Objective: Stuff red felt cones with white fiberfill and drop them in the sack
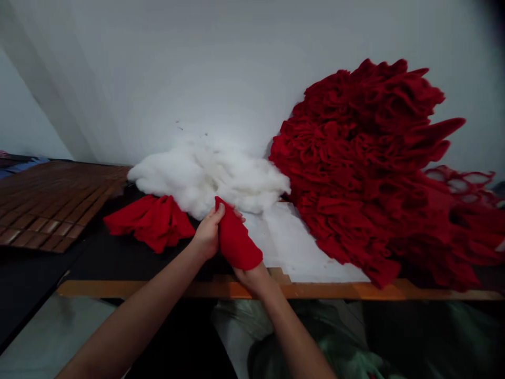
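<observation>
Both hands hold a red fabric piece (239, 242) above the table's front edge; it looks like a sewn pouch, narrow at the far end. My left hand (209, 231) pinches its tip between thumb and fingers. My right hand (250, 276) is at the wide near end, mostly covered by the cloth, with some fingertips showing past its far side. Whether those fingers are inside or behind it I cannot tell. Just beyond lies a heap of white fluffy stuffing (209, 176). To the left is a small stack of red fabric pieces (152, 221).
A tall pile of red fabric pieces (355, 173) leans on the wall at the right. White sheeting (300, 247) lies beside it. Brown strip-like pieces (59, 200) are at the left. A wooden edge (150, 288) borders the table; greenish bags (335, 337) sit below.
</observation>
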The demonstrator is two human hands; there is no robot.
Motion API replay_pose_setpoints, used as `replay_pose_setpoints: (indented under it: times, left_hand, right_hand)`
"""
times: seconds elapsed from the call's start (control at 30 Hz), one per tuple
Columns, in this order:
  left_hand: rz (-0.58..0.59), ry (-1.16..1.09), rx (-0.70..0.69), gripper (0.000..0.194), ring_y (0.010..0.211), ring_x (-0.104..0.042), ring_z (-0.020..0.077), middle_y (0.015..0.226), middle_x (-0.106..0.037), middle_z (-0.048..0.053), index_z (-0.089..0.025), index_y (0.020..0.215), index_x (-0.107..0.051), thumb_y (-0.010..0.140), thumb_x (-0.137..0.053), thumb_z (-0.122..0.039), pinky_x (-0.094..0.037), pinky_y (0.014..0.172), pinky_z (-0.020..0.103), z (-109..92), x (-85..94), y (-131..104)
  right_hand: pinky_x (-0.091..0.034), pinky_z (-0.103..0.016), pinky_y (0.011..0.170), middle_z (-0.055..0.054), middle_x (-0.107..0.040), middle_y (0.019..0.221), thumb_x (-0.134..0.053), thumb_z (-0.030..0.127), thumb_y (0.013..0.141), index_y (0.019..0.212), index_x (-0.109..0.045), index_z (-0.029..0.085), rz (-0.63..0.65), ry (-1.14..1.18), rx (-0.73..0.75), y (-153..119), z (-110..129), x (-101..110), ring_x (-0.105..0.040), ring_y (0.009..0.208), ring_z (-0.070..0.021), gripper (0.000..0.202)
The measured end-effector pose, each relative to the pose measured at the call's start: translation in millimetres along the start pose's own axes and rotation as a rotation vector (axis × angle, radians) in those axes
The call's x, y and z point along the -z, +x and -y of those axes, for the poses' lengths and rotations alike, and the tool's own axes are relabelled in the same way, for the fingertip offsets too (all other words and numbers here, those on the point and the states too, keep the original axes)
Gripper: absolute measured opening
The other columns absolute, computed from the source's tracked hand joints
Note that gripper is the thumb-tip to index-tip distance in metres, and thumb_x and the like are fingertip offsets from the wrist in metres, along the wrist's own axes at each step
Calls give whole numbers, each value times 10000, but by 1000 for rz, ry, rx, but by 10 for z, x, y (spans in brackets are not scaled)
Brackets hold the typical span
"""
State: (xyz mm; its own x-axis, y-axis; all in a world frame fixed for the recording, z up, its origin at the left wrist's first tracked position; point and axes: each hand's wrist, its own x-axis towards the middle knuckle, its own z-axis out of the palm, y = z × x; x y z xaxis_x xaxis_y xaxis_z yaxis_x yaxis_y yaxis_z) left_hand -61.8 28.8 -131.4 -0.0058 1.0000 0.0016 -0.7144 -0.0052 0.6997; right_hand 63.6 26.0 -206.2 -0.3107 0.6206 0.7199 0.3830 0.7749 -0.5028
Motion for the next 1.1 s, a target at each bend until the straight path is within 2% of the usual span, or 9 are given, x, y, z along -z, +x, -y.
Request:
replay_pose_setpoints:
  times: [0.13, 0.23, 0.37, 0.5, 0.57, 0.67, 0.83, 1.0, 1.1]
  left_hand:
    - [-79, -24, -59, 287, 707, -612, 164, 729, -624, 21, -184, 893, -550, 735, -584, -421, -481, 662, 298, 13, 1, 34]
    - [-88, -27, 18, 372, 698, -614, 165, 769, -636, 40, -176, 924, -549, 705, -595, -473, -482, 666, 303, 128, -46, -27]
    - [-118, -71, 28, 327, 602, -584, 116, 672, -614, 9, -150, 772, -544, 662, -653, -438, -465, 649, 254, 255, -93, -60]
    - [-204, -90, -65, 328, 553, -569, 99, 618, -597, -13, -151, 724, -521, 639, -675, -428, -460, 616, 233, 214, -121, 33]
    - [-225, -85, -83, 351, 600, -597, 122, 684, -632, 12, -153, 770, -530, 645, -658, -455, -475, 644, 259, 195, -138, 69]
    - [-202, -58, -75, 372, 663, -626, 161, 786, -666, 48, -160, 841, -536, 649, -654, -456, -492, 684, 316, 237, -166, 72]
    - [-180, -50, -68, 331, 708, -633, 153, 802, -678, 42, -154, 865, -550, 613, -722, -281, -492, 758, 316, 294, -190, 85]
    - [-229, -70, -130, 289, 682, -633, 150, 754, -659, 28, -147, 843, -552, 640, -700, -288, -500, 742, 311, 167, -161, 185]
    - [-186, -65, -50, 307, 708, -639, 177, 760, -658, 53, -129, 842, -558, 666, -670, -353, -502, 739, 330, 183, -157, 184]
  right_hand:
    - [-503, -405, 861, -97, -637, 1091, -470, 119, 758, 1156, -534, 191, -76, -69, 191, 2, 45, -6, -569, 1062, -223, 409]
    - [-509, -421, 841, -101, -636, 1092, -521, 159, 752, 1132, -549, 186, -199, 2, 46, 45, 43, -75, -592, 1022, -234, 382]
    - [-518, -398, 809, -90, -649, 1062, -574, 214, 737, 1104, -567, 189, -267, 144, -236, 123, 81, -101, -623, 948, -222, 368]
    - [-522, -365, 758, -66, -676, 880, -544, 203, 740, 917, -643, 174, -377, 161, -286, 164, 170, -63, -634, 826, -196, 206]
    - [-511, -371, 777, -73, -656, 915, -523, 194, 747, 928, -639, 181, -415, 131, -268, 169, 172, -80, -615, 868, -196, 215]
    - [-483, -417, 840, -113, -631, 1039, -558, 227, 728, 1014, -610, 175, -360, 145, -232, 202, 90, -158, -587, 976, -232, 295]
    - [-529, -401, 731, -112, -666, 976, -548, 279, 732, 1011, -599, 134, -370, 310, -450, 382, 48, -165, -638, 837, -230, 318]
    - [-473, -443, 827, -127, -642, 976, -509, 169, 692, 948, -642, 150, -275, 4, -174, 419, 213, -22, -574, 949, -261, 289]
    - [-484, -421, 797, -116, -666, 867, -487, 162, 697, 861, -670, 166, -232, -47, -141, 414, 182, -32, -597, 868, -254, 246]
